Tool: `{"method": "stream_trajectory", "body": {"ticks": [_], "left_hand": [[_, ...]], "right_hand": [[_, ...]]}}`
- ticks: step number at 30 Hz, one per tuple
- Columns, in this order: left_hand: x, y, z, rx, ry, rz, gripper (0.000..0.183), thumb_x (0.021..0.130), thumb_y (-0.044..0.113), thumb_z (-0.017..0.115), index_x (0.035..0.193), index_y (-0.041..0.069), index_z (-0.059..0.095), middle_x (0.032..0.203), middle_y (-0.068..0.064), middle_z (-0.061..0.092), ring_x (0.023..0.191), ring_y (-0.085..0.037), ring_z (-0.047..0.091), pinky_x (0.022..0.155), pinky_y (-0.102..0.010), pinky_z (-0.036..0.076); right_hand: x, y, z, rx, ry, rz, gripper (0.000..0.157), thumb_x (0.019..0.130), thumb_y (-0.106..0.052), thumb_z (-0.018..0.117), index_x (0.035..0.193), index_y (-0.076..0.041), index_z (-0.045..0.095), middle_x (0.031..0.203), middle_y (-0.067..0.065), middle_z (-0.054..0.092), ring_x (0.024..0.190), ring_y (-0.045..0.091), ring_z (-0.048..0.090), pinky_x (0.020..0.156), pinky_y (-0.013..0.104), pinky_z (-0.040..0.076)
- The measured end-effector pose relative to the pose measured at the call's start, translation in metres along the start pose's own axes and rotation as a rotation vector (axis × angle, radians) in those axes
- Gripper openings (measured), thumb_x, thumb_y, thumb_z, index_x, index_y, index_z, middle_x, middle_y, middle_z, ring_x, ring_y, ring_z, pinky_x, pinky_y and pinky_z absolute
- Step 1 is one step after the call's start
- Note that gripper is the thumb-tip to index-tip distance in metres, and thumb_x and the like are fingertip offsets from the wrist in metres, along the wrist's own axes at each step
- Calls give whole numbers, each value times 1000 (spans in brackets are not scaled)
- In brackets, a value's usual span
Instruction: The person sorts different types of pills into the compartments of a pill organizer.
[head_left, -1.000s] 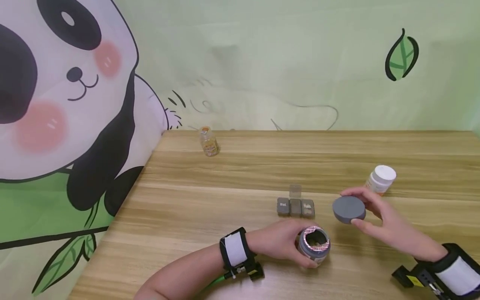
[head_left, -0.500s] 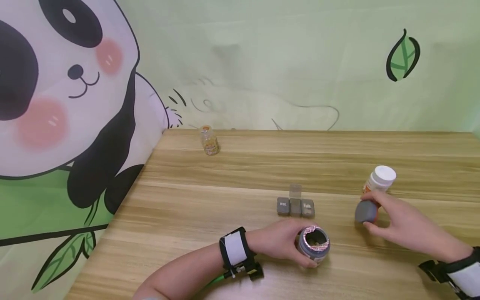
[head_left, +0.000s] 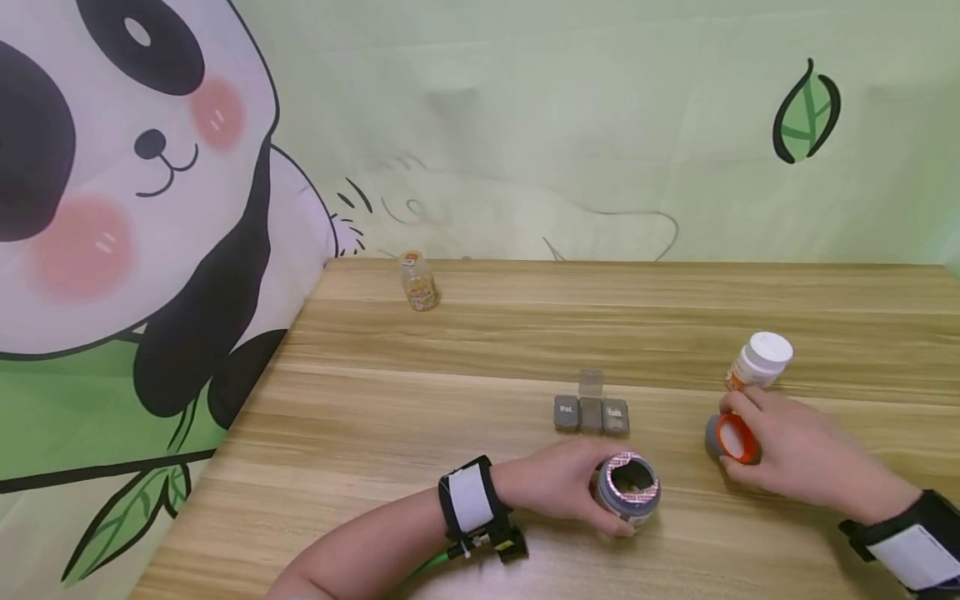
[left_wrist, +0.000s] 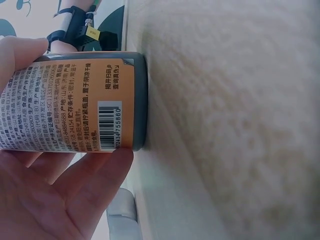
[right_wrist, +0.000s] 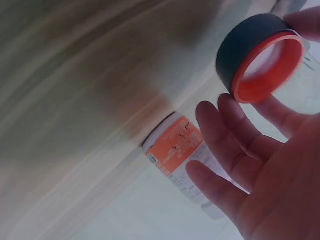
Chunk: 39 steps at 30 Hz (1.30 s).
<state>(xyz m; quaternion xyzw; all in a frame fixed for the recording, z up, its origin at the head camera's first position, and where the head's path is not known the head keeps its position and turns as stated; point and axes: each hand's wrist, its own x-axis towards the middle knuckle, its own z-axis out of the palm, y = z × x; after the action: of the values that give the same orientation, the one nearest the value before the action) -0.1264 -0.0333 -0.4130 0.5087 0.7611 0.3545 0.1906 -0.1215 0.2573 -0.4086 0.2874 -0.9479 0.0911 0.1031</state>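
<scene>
My left hand point(head_left: 566, 483) grips a dark grey bottle point(head_left: 630, 492) by its side; its torn foil seal shows round the open mouth. In the left wrist view, thumb and fingers wrap the bottle's orange label point(left_wrist: 90, 105). To the right, my right hand point(head_left: 798, 450) pinches a grey screw cap point(head_left: 735, 439) tilted on its side, its red inner ring facing the palm. The right wrist view shows the cap point(right_wrist: 260, 57) between the thumb and fingers, above the table. A small grey pill organizer point(head_left: 591, 414) with one clear lid raised lies behind the bottle.
A white bottle point(head_left: 759, 360) with an orange label stands just beyond my right hand. Farther back on the left is a clear jar point(head_left: 418, 283). The wooden table point(head_left: 480, 342) ends at a green cloth backdrop point(head_left: 525, 125) with a panda picture.
My right hand has moved to the right with the cap and turned it from top-up onto its side, so the red inside now shows. The left hand and its bottle stay put.
</scene>
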Motion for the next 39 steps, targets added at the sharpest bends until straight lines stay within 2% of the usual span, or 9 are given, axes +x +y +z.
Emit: {"method": "stream_trajectory", "body": {"ticks": [4,8,18,21,25,29,32,36,39], "left_hand": [[0,0,0,13,6,0,48,73,32,74,113,19,49,102,17,51,94,10,46,83,-12,34],[0,0,0,23,15,3,48,73,33,74,112,19,49,100,18,51,92,10,46,83,-12,34],[1,0,0,23,20,6,48,73,33,73,112,19,50,101,17,51,93,9,46,83,-12,34],[-1,0,1,20,16,9,52,73,35,74,115,18,49,104,17,51,96,9,45,84,-13,33],[-5,-3,-1,-15,-6,5,65,71,36,75,123,16,42,112,14,51,103,6,44,87,-14,32],[-19,-7,-14,-36,-46,-62,77,72,42,72,133,17,32,124,12,47,112,2,40,91,-18,30],[-29,-8,-33,9,-43,-117,72,76,48,66,133,18,35,127,9,46,114,-2,41,93,-20,30],[-33,-10,-59,188,90,-207,62,79,53,61,128,18,44,123,4,52,109,-7,48,89,-23,36],[-29,-18,-67,371,177,-290,63,79,55,60,128,18,46,119,3,56,101,-10,54,81,-23,41]], "right_hand": [[1,0,5,-48,47,-78,44,60,-38,71,95,-17,53,88,-4,46,68,11,44,59,32,41],[1,-1,9,-55,60,-97,42,59,-38,70,92,-19,53,83,-8,39,68,11,42,61,32,40],[1,-3,9,-66,39,-63,45,61,-41,72,96,-18,55,83,-6,41,66,12,42,59,34,40],[-1,-5,6,-56,-4,-20,53,65,-52,71,102,-17,55,89,-3,45,70,14,46,60,36,41],[-4,-12,0,-8,-52,58,71,70,-66,61,118,-16,50,108,6,51,83,24,54,68,44,44],[-4,-24,-7,93,-3,48,73,72,-60,64,127,-17,44,120,7,50,98,27,54,75,46,43],[-3,-38,-11,257,26,5,69,72,-47,70,130,-21,42,122,-2,50,105,18,51,82,34,42],[-1,-59,-10,540,-14,-48,69,74,-36,72,133,-23,38,125,-9,48,109,10,48,87,25,38],[-1,-71,-6,662,-75,-66,71,75,-36,71,135,-23,36,125,-11,47,110,10,47,86,30,40]]}}
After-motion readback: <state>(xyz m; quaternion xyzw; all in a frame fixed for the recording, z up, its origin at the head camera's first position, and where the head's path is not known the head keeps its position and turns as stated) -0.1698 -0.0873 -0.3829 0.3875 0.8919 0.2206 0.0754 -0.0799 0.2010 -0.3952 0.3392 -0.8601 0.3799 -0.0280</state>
